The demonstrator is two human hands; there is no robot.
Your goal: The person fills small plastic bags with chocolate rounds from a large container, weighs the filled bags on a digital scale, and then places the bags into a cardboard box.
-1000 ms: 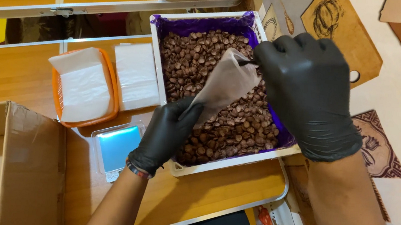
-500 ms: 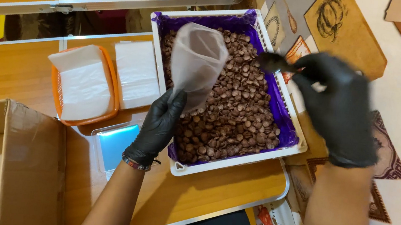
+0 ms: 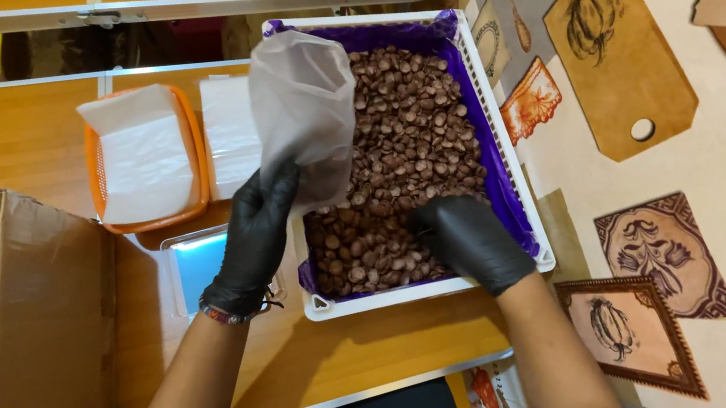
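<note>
Both my hands wear black gloves. My left hand [image 3: 257, 224] pinches the lower edge of a translucent plastic bag [image 3: 301, 106], held upright with its mouth open over a white crate [image 3: 517, 171]. The crate has a purple liner and is filled with small brown round pieces [image 3: 407, 136]. My right hand [image 3: 468, 239] is pressed down into the brown pieces at the crate's near right corner, fingers curled among them. Whether it holds any pieces is hidden.
An orange basket [image 3: 194, 167] with white bags stands left of the crate, beside a stack of white bags [image 3: 227, 129]. A small scale with a lit blue display [image 3: 192, 262] sits under my left wrist. An open cardboard box [image 3: 15, 301] is at lower left.
My right hand let go of the bag and dropped from the crate's right rim into the brown pieces. My left hand lifted the bag upright and it opened out.
</note>
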